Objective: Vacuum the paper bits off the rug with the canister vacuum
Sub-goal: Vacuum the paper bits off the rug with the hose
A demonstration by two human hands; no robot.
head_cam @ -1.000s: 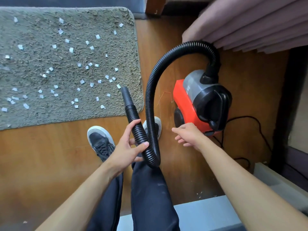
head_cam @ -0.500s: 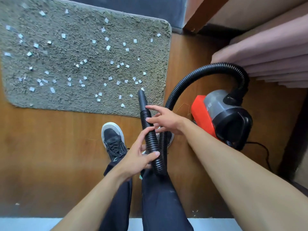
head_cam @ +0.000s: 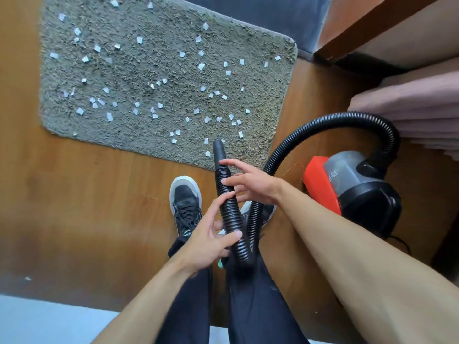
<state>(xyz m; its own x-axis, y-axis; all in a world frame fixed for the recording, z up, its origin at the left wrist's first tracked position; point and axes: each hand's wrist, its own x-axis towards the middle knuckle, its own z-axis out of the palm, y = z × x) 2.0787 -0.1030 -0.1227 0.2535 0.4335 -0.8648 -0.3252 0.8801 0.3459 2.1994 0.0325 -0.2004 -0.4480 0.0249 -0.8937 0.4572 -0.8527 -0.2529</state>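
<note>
By the look of it, nothing is picked up yet. The paper bits (head_cam: 201, 67) lie scattered over most of the rug (head_cam: 149, 78), from its far edge to its near edge. Your left hand (head_cam: 208, 242) grips the ribbed hose (head_cam: 231, 219) low down, thumb across it and fingers round it. Your right hand (head_cam: 253, 186) lays fairly straight fingers across the hose higher up, by the smooth nozzle (head_cam: 218, 150) (touching, not wrapped round it, as far as shows). The nozzle tip hangs over the rug's near edge, close to a few bits. The canister vacuum (head_cam: 347, 180) sits on the wooden floor (head_cam: 87, 194) off the rug's near right corner. I judge the whole sweep is still left to do.
</note>
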